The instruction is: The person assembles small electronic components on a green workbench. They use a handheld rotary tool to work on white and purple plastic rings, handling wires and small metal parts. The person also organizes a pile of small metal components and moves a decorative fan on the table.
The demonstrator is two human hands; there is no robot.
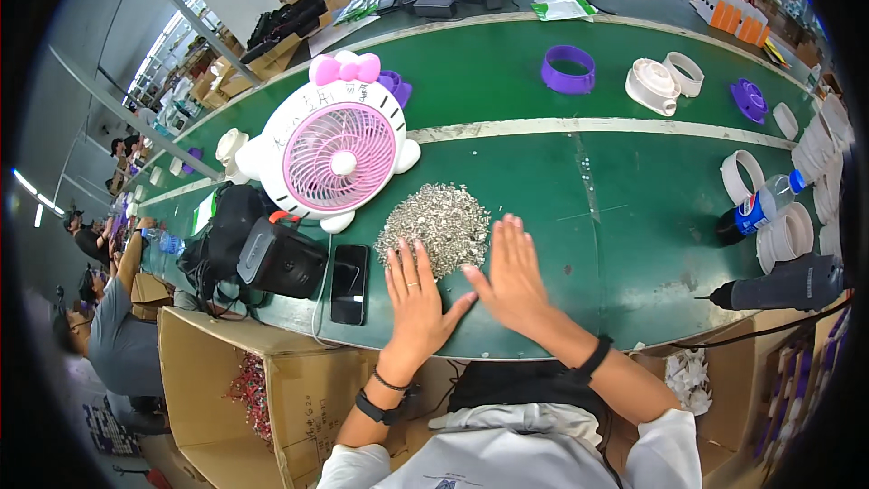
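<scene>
"While I'm standing here watching, what are those two hands doing?"

"They're resting palm down at the near side of the heap of small metal pieces (437, 222). The left hand (418, 303) is spreading its fingers wide, tips meeting the heap's near edge; the right hand (518, 282) is lying just beside it on the right, fingers close together, thumb pointing left."

"Are they gripping anything?"

"Neither is holding anything I'm seeing. Whether pieces are hiding under the palms, I can't tell."

"And how far along is it looking?"

"Judging by the layout, most pieces are already sitting in one heap on the green table (543, 258), right of the pink-and-white fan (343, 163). Some pale specks (585, 164) are lying apart, farther right, so perhaps it isn't wholly gathered."

"What about the rest?"

"That fan is looking whole from the front, while a purple ring (568, 84) and a white housing (650, 83) are lying loose on the far side. No hand is using the power screwdriver (783, 284) at the right, nor touching the phone (349, 284), near left."
</scene>
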